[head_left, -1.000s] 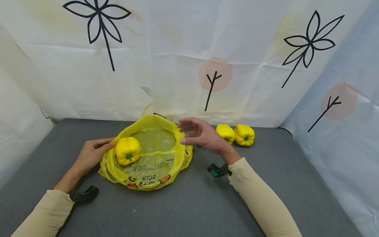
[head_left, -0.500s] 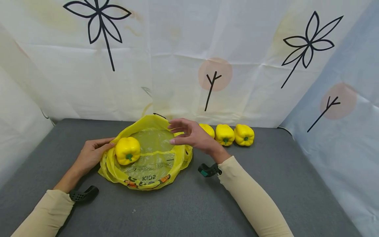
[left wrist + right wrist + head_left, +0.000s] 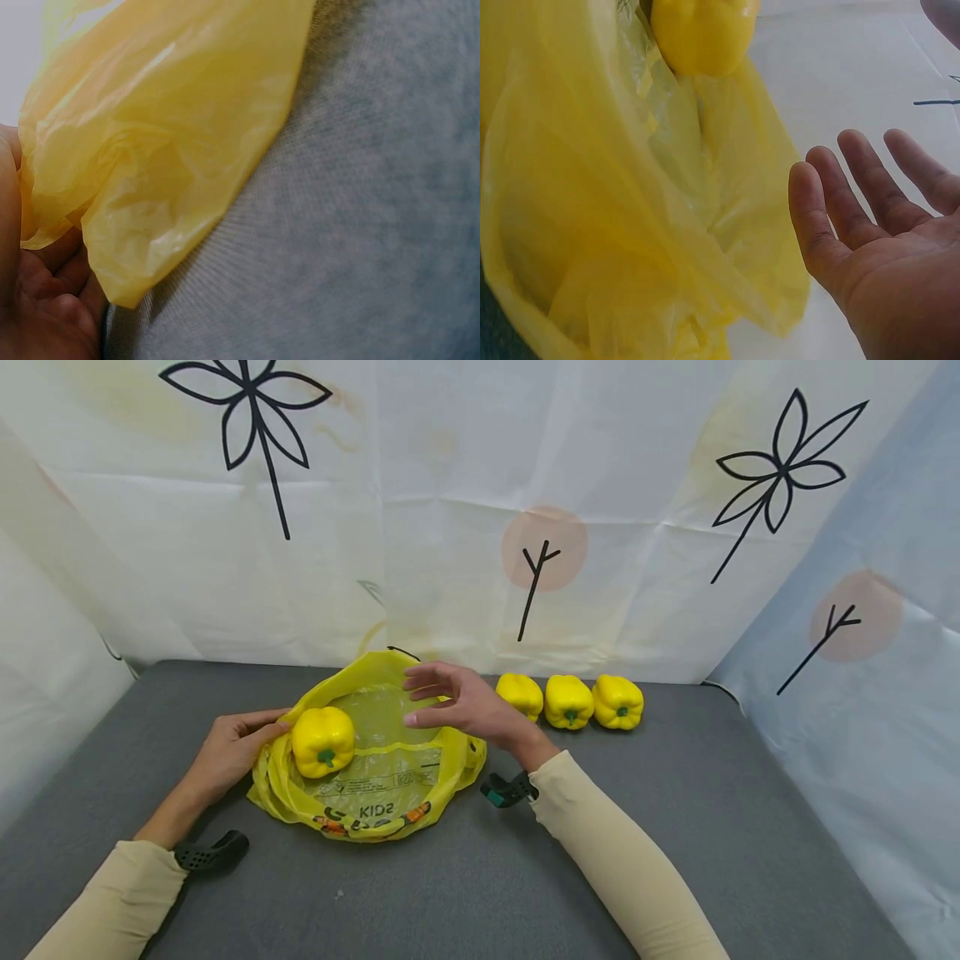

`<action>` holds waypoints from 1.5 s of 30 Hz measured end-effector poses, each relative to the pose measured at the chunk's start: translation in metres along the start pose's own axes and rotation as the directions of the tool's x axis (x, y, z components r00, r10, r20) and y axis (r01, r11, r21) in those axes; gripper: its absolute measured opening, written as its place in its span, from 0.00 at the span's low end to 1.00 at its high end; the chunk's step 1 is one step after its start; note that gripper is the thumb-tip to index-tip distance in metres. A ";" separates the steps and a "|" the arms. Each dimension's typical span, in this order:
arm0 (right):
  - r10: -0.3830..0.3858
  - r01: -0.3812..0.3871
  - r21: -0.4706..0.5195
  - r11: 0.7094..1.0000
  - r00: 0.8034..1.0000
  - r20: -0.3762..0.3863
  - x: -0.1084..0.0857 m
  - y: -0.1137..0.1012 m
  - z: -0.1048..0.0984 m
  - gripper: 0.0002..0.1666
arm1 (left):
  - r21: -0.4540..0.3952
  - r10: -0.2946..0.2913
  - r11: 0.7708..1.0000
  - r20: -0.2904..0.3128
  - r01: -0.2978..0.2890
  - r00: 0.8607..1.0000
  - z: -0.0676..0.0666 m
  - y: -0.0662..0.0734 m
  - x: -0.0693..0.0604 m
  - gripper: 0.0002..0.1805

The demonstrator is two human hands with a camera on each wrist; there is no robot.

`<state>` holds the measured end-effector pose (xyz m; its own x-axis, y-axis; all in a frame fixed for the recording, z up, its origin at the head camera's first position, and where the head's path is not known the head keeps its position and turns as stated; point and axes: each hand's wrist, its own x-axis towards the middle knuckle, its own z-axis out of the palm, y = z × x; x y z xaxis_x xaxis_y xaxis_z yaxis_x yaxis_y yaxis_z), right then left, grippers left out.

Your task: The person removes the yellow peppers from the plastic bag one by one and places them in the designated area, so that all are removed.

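Note:
In the head view a yellow plastic bag (image 3: pixel 457 760) lies wide open on the grey table. One yellow bell pepper (image 3: pixel 323 742) is inside the bag at its left side. The left hand (image 3: pixel 228 755) pinches the bag's left rim beside that pepper; the left wrist view shows the bag (image 3: pixel 180 135) at its fingers (image 3: pixel 56 285). Above the bag's right rim hovers the right hand (image 3: pixel 468 703), empty, fingers apart and slightly bent. The right wrist view shows this hand (image 3: pixel 892 247) beside the bag (image 3: pixel 592 187), with the pepper (image 3: pixel 703 34) beyond.
Three more yellow peppers stand in a row behind and right of the bag: one (image 3: pixel 520 695) nearest the right hand, one (image 3: pixel 568 702) in the middle, one (image 3: pixel 618 702) at the right. A printed white cloth (image 3: pixel 442 568) hangs behind the grey table (image 3: pixel 420 902).
The right hand has moved left, from beside the bag's right rim to above it, uncovering the nearest pepper of the row. The left hand and the pepper in the bag have stayed put.

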<state>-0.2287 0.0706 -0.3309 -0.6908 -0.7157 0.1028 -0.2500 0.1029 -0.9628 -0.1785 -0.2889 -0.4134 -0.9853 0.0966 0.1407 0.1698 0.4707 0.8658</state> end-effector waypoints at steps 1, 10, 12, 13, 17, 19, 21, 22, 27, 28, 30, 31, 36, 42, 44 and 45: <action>0.006 -0.006 -0.008 1.000 1.000 -0.002 0.001 -0.001 0.001 0.36 | 0.000 0.000 1.000 0.000 0.000 1.000 0.000 0.000 0.000 0.26; 0.025 -0.024 -0.028 0.999 1.000 0.008 0.013 -0.002 0.008 0.37 | 0.000 0.007 1.000 0.001 -0.007 1.000 0.000 -0.001 0.000 0.26; 0.028 -0.028 -0.025 0.999 0.999 0.016 0.015 -0.002 0.009 0.37 | -0.004 0.007 1.000 0.000 -0.007 1.000 -0.001 -0.001 0.000 0.26; 0.030 -0.029 -0.027 0.999 0.999 0.019 0.016 -0.002 0.010 0.37 | -0.005 0.007 1.000 -0.001 -0.007 1.000 -0.001 -0.001 0.000 0.26; 0.029 -0.028 -0.035 0.999 0.999 0.025 0.021 -0.003 0.012 0.36 | -0.009 0.003 1.000 0.002 -0.003 1.000 -0.001 -0.002 0.000 0.27; 0.031 -0.030 -0.041 0.999 0.999 0.024 0.023 -0.004 0.014 0.36 | -0.008 0.000 1.000 0.002 0.000 1.000 -0.001 -0.003 0.000 0.26; 0.032 -0.031 -0.041 0.999 0.999 0.026 0.026 -0.003 0.015 0.36 | -0.007 0.001 1.000 0.002 -0.001 1.000 -0.002 -0.002 0.000 0.26; 0.034 -0.033 -0.041 0.999 0.999 0.028 0.027 -0.003 0.016 0.37 | -0.007 0.005 1.000 0.004 -0.005 1.000 -0.002 -0.003 0.000 0.26; 0.039 -0.038 -0.041 0.998 0.998 0.039 0.034 -0.002 0.020 0.38 | -0.008 0.025 1.000 0.010 -0.025 1.000 -0.002 -0.003 -0.001 0.25; 0.041 -0.040 -0.045 0.998 0.998 0.039 0.036 -0.002 0.020 0.37 | -0.007 0.023 1.000 0.009 -0.023 1.000 -0.002 -0.003 -0.001 0.25; 0.043 -0.041 -0.053 0.998 0.998 0.038 0.039 -0.002 0.022 0.37 | 0.001 0.020 1.000 0.002 -0.020 1.000 -0.002 -0.003 -0.001 0.25; 0.046 -0.044 -0.055 0.998 0.998 0.035 0.040 -0.002 0.023 0.37 | 0.004 0.019 1.000 0.000 -0.019 1.000 -0.002 -0.003 -0.001 0.25; 0.060 -0.059 -0.053 0.997 0.998 0.016 0.047 -0.001 0.029 0.37 | 0.005 0.026 1.000 -0.003 -0.026 1.000 -0.001 -0.003 0.000 0.26; 0.084 -0.084 -0.033 0.996 0.996 -0.005 0.054 0.003 0.034 0.37 | 0.004 0.021 1.000 0.003 -0.021 1.000 -0.001 -0.002 0.000 0.26; 0.084 -0.084 -0.031 0.996 0.996 -0.005 0.056 0.005 0.036 0.37 | 0.011 0.018 1.000 0.003 -0.018 1.000 -0.001 -0.001 0.000 0.26; 0.087 -0.087 -0.029 0.996 0.996 -0.004 0.056 0.007 0.037 0.37 | 0.013 0.018 1.000 0.003 -0.018 1.000 -0.001 -0.001 0.000 0.26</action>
<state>-0.2443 0.0056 -0.3406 -0.7127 -0.7012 0.0199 -0.2086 0.1847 -0.9604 -0.1785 -0.2903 -0.4141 -0.9821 0.1080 0.1544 0.1876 0.4805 0.8567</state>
